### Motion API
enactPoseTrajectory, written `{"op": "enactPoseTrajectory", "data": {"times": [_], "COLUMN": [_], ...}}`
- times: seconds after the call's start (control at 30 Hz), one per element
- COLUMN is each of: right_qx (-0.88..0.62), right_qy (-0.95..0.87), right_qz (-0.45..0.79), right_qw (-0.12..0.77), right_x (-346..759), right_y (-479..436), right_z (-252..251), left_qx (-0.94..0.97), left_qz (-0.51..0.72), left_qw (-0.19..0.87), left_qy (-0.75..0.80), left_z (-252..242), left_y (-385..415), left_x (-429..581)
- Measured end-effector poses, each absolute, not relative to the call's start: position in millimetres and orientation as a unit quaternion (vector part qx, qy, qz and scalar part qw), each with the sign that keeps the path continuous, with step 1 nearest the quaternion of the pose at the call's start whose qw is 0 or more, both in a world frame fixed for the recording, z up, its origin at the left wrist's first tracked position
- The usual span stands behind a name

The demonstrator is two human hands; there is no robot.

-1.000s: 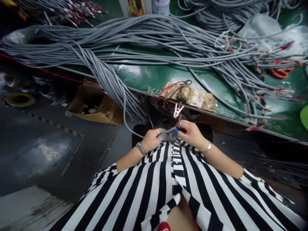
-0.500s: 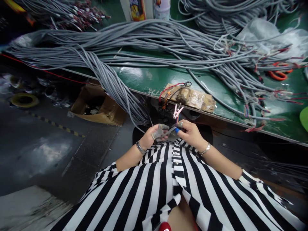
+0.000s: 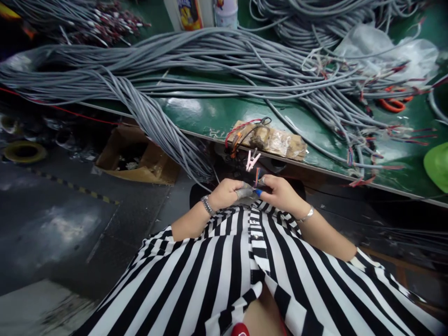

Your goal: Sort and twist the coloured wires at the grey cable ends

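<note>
Beyond the hands (image 3: 276,196), cables (image 3: 210,51) crowd the table (image 3: 210,112); a bare strip lies open at its edge

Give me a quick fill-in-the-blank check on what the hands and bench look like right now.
The left hand and right hand pinch a grey cable end with coloured wires, near the edge of the ____ workbench. A small plastic ____ clip hangs just above them. The open brown cardboard box sits on the floor to the person's ____.
Missing: green; pink; left.
</note>
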State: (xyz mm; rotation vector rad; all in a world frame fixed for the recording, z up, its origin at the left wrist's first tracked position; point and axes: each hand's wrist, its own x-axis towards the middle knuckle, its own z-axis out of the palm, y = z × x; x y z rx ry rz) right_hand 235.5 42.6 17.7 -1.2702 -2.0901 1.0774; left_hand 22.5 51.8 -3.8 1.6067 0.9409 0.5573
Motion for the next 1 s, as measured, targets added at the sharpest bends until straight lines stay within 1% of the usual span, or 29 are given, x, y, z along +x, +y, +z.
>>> {"op": "enactPoseTrajectory", "data": {"times": [0.07,0.13,0.17,0.23,0.3,0.37,0.47,0.53,0.63,0.77,0.83,1.0], "right_qx": [-0.433,-0.406,-0.401,-0.399,-0.391,-0.376,-0.368,-0.358,-0.316,-0.285,-0.292,-0.299], "right_qy": [-0.678,-0.559,-0.499,-0.400,-0.340,-0.307,-0.261,-0.230,-0.217,-0.240,-0.256,-0.297], "right_qz": [0.553,0.694,0.740,0.793,0.818,0.831,0.838,0.848,0.877,0.896,0.893,0.879], "right_qw": [0.215,0.203,0.206,0.227,0.251,0.270,0.307,0.317,0.289,0.240,0.229,0.223], "right_x": [239,240,240,237,233,229,225,225,227,229,229,225], "right_y": [44,45,45,45,44,43,40,38,35,33,32,31], "right_z": [12,5,2,-5,-9,-12,-16,-19,-21,-21,-22,-22], "left_qx": [0.719,0.731,0.731,0.735,0.768,0.822,0.882,0.902,0.920,0.938,0.946,0.974], "left_qz": [0.213,0.197,0.197,0.205,0.215,0.209,0.174,0.140,0.076,0.006,-0.007,0.008], "left_qw": [0.558,0.569,0.575,0.567,0.508,0.400,0.245,0.185,0.155,0.202,0.199,0.044], "left_qy": [0.356,0.320,0.311,0.309,0.325,0.346,0.363,0.364,0.351,0.282,0.254,0.224], "left_z": [-4,-3,-3,-5,-8,-11,-15,-13,-3,14,21,33], "left_y": [53,55,56,58,58,57,54,53,56,69,75,81], "left_x": [19,16,15,13,11,10,12,13,13,6,2,5]}}
